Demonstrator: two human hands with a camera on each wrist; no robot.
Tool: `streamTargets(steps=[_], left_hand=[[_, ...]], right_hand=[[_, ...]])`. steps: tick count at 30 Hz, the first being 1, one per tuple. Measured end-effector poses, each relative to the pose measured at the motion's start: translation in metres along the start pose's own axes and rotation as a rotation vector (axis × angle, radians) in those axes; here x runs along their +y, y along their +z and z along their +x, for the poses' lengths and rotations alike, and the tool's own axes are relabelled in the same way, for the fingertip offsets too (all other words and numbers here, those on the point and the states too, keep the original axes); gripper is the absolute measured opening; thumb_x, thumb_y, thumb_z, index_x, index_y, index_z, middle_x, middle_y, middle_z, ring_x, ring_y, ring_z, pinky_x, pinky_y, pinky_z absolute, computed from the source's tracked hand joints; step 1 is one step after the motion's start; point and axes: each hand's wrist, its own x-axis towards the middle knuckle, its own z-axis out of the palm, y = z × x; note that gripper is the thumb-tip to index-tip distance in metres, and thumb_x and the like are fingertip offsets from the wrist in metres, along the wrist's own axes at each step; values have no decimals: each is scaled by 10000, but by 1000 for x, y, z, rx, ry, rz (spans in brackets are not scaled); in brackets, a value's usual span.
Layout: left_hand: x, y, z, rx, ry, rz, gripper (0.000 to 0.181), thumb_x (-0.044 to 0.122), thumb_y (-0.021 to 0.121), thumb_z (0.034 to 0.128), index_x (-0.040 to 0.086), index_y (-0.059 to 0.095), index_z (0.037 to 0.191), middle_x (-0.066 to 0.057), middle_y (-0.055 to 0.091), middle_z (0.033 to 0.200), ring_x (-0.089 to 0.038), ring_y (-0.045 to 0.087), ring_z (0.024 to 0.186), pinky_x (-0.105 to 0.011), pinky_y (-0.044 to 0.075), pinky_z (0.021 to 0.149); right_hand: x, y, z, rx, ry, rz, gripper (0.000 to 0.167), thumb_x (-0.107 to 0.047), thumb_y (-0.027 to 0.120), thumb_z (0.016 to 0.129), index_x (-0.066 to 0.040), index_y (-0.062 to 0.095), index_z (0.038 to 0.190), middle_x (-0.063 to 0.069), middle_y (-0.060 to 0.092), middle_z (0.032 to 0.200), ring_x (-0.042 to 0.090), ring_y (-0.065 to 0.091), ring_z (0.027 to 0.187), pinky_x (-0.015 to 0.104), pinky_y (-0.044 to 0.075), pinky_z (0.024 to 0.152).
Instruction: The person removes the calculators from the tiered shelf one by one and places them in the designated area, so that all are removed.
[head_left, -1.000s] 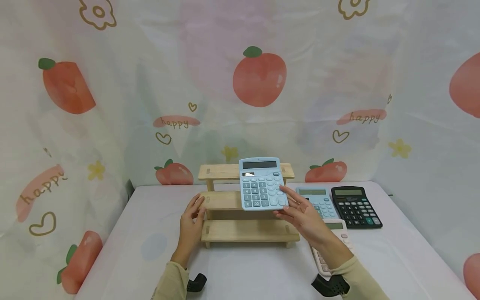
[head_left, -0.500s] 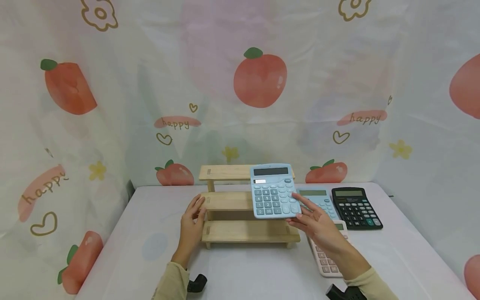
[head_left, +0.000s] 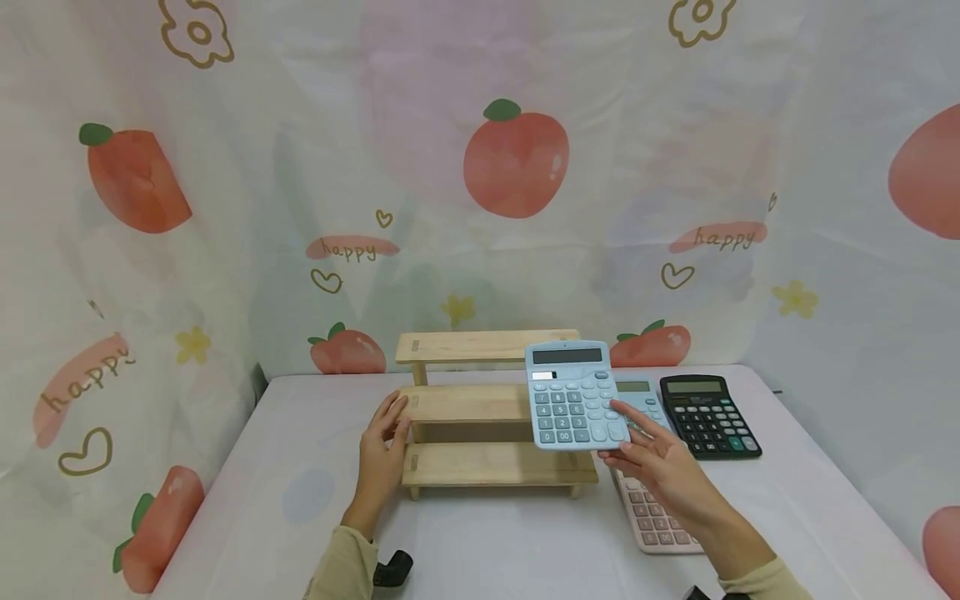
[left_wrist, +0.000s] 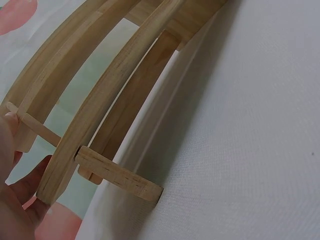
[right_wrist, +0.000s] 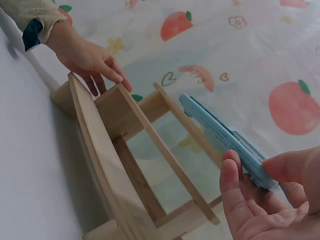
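Note:
My right hand (head_left: 667,475) pinches a light blue calculator (head_left: 576,396) by its lower right corner. The calculator is raised, face toward the head camera, before the right part of a three-step wooden display rack (head_left: 480,462). From the right wrist view the calculator (right_wrist: 225,137) appears edge-on, thumb on one face and fingers on the other. My left hand (head_left: 381,458) holds the rack's left end at the middle shelf. In the left wrist view the left hand's fingers (left_wrist: 32,180) lie about the shelf ends, partly cut off by the frame edge.
Right of the rack on the white-covered table (head_left: 480,550) lie a second blue calculator (head_left: 637,387), partly hidden, a black calculator (head_left: 708,417) and a pink calculator (head_left: 652,521) partly under my right hand. A fruit-printed cloth (head_left: 517,275) hangs behind and at the sides.
My right hand has carried the blue calculator to the right and somewhat lower, uncovering more of the rack's shelves. The left hand has stayed at the rack's left end.

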Motion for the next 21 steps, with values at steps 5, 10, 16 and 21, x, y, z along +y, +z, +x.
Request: streamTargets(steps=[5, 10, 16, 21], left_hand=[[2, -1, 0, -9, -24, 8, 379, 104, 601, 1015, 5, 607, 1381, -160, 514, 1525, -75, 669, 937, -155, 515, 822], [2, -1, 0, -10, -20, 1, 381, 93, 601, 1013, -1, 604, 1383, -184, 507, 1525, -55, 657, 939, -148, 511, 818], [2, -1, 0, -10, -31, 1, 387, 108, 600, 1016, 13, 601, 1391, -173, 500, 1534, -69, 645, 957, -142, 505, 827], [1, 0, 0, -13, -33, 10, 390, 118, 599, 1019, 21, 598, 1397, -161, 498, 1538, -59, 637, 966, -154, 510, 838]], right_hand=[[4, -11, -7, -37, -26, 32, 638, -40, 477, 1057, -63, 177, 1620, -145, 605, 1342, 53, 648, 1193, 253, 558, 967], [7, -21, -13, -51, -34, 54, 632, -25, 457, 1061, -72, 171, 1623, -157, 604, 1360, 47, 638, 1214, 262, 555, 974], [12, -33, -21, -53, -31, 92, 627, -2, 442, 1060, -119, 198, 1625, -145, 613, 1354, 69, 650, 1202, 279, 550, 987], [16, -45, -27, -28, -13, 69, 631, -8, 423, 1067, -116, 161, 1631, -188, 604, 1347, 56, 650, 1195, 259, 553, 976]])
